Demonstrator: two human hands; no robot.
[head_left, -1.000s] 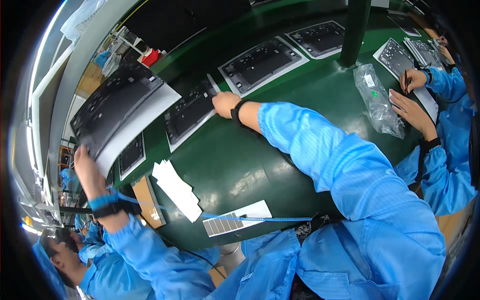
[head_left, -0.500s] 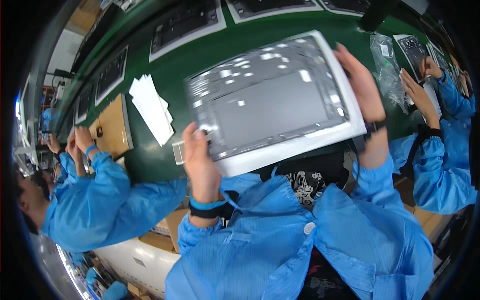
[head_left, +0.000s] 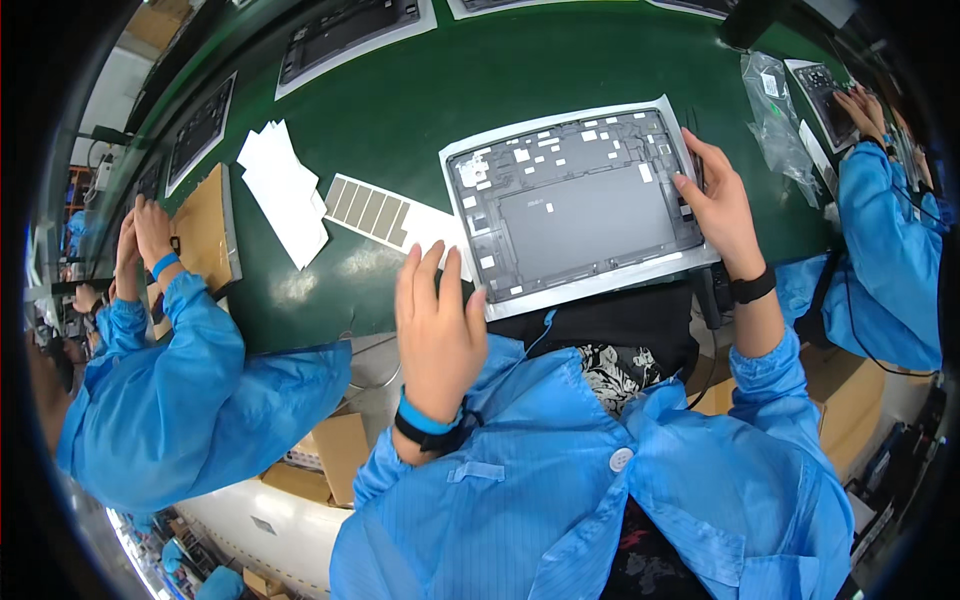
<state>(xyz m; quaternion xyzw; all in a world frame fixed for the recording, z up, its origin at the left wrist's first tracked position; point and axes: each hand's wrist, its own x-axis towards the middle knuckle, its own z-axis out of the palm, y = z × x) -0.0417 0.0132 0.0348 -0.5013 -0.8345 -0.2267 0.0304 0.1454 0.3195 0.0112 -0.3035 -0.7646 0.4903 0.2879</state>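
- The tablet back housing (head_left: 578, 205) lies in the upper centre of the frame, flat on a white sheet (head_left: 600, 285) on the green desk (head_left: 420, 110), inner side up, with small white pads stuck along its top and left edges.
- It looks like a thin, stiff, light shell; its bare inner parts seem fragile, so the outer edges are the safest place to take hold.
- The right hand (head_left: 722, 205) rests at the housing's right edge, fingers curled loosely onto the rim, thumb alongside; it touches the edge rather than clenching it.
- The left hand (head_left: 435, 320) lies released at the lower-left corner of the white sheet, palm down, fingers straight and spread, pointing up the frame.
- Both forearms come from the lower edge in blue sleeves, each with a wrist band.
- Left of the housing lie a strip sheet of grey pads (head_left: 375, 210) and a stack of white papers (head_left: 283, 190).
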